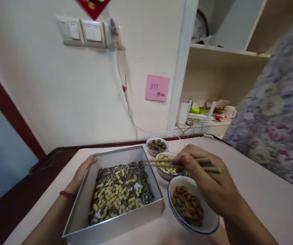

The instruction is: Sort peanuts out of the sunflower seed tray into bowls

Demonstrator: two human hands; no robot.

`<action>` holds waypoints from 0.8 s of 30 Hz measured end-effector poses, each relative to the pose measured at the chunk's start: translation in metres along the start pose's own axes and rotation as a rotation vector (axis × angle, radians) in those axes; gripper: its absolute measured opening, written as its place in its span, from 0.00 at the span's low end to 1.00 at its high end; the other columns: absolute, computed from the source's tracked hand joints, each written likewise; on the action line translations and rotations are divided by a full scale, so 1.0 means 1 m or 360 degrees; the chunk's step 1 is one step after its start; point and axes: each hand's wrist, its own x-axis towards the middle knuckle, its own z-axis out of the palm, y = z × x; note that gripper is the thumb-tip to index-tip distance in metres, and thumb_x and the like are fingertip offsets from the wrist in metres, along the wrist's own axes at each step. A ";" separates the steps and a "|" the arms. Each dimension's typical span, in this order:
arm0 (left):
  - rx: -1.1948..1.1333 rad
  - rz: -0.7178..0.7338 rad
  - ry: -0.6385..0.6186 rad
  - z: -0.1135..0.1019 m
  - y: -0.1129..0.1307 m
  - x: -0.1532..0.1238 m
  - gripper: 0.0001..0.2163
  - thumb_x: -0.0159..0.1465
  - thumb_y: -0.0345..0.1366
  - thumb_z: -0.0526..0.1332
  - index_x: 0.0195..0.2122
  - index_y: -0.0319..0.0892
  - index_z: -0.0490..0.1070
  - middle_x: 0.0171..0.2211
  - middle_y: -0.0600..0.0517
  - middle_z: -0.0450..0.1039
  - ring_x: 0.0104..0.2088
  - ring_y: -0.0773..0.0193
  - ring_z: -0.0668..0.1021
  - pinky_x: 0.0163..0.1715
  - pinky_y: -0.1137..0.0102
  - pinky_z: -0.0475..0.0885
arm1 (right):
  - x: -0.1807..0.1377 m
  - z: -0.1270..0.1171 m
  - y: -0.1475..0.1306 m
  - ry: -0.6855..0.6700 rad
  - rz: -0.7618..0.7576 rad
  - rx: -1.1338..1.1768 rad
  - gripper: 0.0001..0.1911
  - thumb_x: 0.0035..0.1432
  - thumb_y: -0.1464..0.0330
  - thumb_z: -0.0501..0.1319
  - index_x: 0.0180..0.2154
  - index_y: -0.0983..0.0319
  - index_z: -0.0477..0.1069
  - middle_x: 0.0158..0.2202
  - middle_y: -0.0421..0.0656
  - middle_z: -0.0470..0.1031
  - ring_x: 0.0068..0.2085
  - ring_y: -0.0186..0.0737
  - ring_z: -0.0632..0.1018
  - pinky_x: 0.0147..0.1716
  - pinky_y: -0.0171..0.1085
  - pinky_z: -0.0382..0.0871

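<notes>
A grey-white open box (126,223) holds striped sunflower seeds (146,180) with unshelled peanuts (118,194) scattered on top. Around the box's left rim, near the far corner, my left hand (83,168) is closed. A pair of wooden chopsticks (211,169) is gripped in my right hand (210,183), above the bowls. Their tips point left, at the box's right rim, and I see nothing between them. Below that hand stands a bowl (211,217) of brown, almond-like nuts (187,206). Behind it is a bowl (167,175) of peanuts, partly hidden by the hand.
A third bowl (159,153) with round brown nuts stands farthest back, near the wall. The table (258,183) has a pale pink cover. A white cable (151,131) runs down from a wall socket to the table's back edge. A floral curtain (276,109) hangs at right.
</notes>
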 end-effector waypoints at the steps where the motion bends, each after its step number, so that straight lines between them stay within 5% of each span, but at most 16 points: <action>1: -0.0020 0.0001 0.0000 0.000 -0.001 0.000 0.15 0.46 0.40 0.70 0.35 0.44 0.73 0.22 0.55 0.77 0.18 0.60 0.75 0.18 0.69 0.71 | -0.001 0.008 -0.001 -0.0133 0.0011 -0.0024 0.21 0.73 0.57 0.53 0.31 0.61 0.71 0.29 0.40 0.72 0.32 0.36 0.74 0.32 0.38 0.65; 10: -0.0112 0.0055 -0.0051 0.000 -0.008 0.001 0.17 0.49 0.41 0.70 0.39 0.42 0.73 0.29 0.54 0.78 0.26 0.61 0.77 0.29 0.70 0.74 | -0.009 0.067 0.016 -0.0555 0.0104 -0.0090 0.19 0.73 0.60 0.51 0.29 0.60 0.64 0.31 0.40 0.68 0.34 0.37 0.68 0.35 0.37 0.59; 24: -0.0109 0.0131 -0.0104 -0.007 -0.017 0.006 0.17 0.52 0.42 0.69 0.41 0.41 0.74 0.30 0.55 0.78 0.27 0.61 0.77 0.30 0.70 0.72 | -0.010 0.073 0.020 -0.0485 0.0019 0.0013 0.18 0.73 0.60 0.52 0.30 0.59 0.66 0.30 0.39 0.68 0.32 0.36 0.68 0.34 0.36 0.58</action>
